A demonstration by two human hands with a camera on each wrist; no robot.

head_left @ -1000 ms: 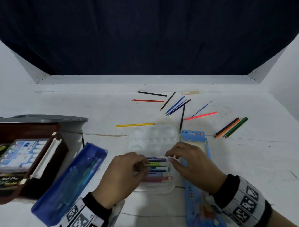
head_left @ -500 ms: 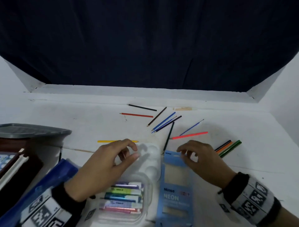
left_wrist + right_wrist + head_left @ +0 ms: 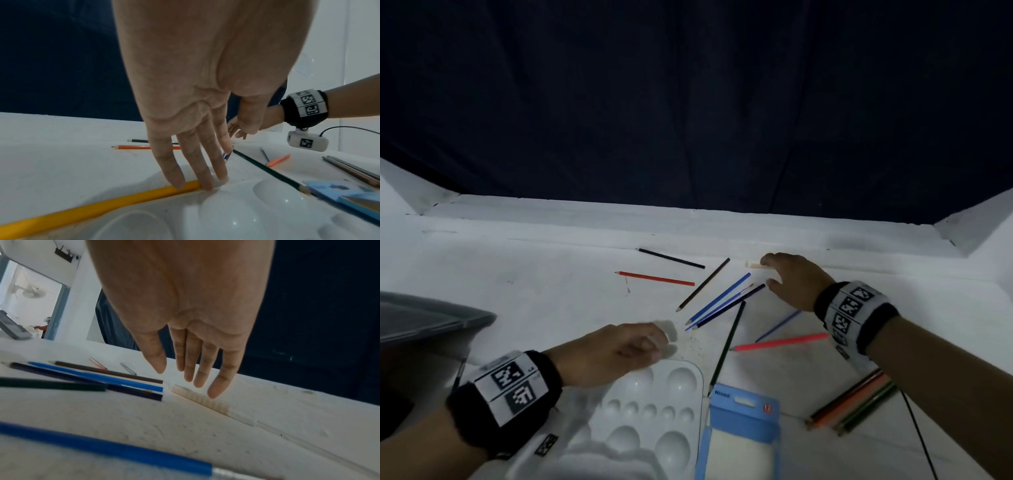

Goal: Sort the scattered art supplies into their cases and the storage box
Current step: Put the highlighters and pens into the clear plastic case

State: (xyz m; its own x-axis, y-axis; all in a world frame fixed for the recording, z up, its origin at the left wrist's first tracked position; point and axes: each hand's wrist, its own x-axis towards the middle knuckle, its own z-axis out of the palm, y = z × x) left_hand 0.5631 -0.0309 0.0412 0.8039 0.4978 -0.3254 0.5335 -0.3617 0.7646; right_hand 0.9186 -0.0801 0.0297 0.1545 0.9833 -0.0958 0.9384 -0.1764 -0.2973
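1. The left hand (image 3: 191,100) is lying released, straight fingertips (image 3: 177,183) touching the yellow pencil (image 3: 98,209) beside the white palette (image 3: 654,411); the head view is hiding that pencil.
2. The right hand (image 3: 185,313) is hanging released, fingers straight, over the beige stick (image 3: 202,400) by the table's (image 3: 534,291) far edge.
3. Other pencils are lying scattered between the hands.

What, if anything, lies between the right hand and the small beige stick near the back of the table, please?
Nothing visible does. The right hand hovers open just above the beige stick, fingertips close over its near end. The blue pencil and dark purple pencil end just to its left, clear of the reach.
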